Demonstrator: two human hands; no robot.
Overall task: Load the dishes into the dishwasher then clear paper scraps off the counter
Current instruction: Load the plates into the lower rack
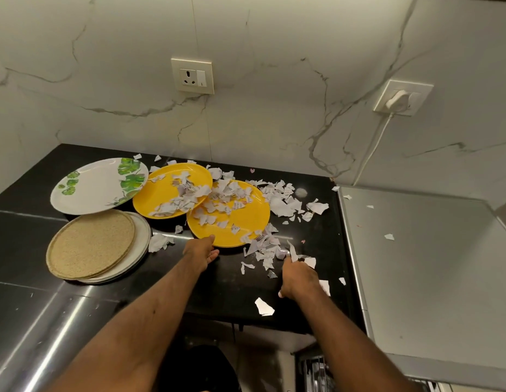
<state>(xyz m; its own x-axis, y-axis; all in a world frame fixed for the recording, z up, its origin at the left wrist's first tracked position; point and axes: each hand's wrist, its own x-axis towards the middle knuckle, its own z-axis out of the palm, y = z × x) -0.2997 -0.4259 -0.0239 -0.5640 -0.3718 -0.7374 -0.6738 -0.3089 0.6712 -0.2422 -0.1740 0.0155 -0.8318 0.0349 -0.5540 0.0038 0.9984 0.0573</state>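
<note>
black counter (25, 222) holds a white leaf-print plate (93, 188) and a tan plate stack (90, 244), nothing in either. the back yellow plate (158, 193) and front yellow plate (246, 216) overlap, both littered with torn paper scraps (283, 207), white with bits of print, spilling right across the counter. left hand (201, 251) has its thumb at the front plate's rim, fingers loosely straight. right hand (298, 275) sits knuckles-up among scraps, fingers hidden, can't tell.

Left hand (202, 251) at the rim of the nearer yellow plate (246, 219); right hand (298, 275) among paper scraps (263, 250) littering the black desk (218, 281).
</note>
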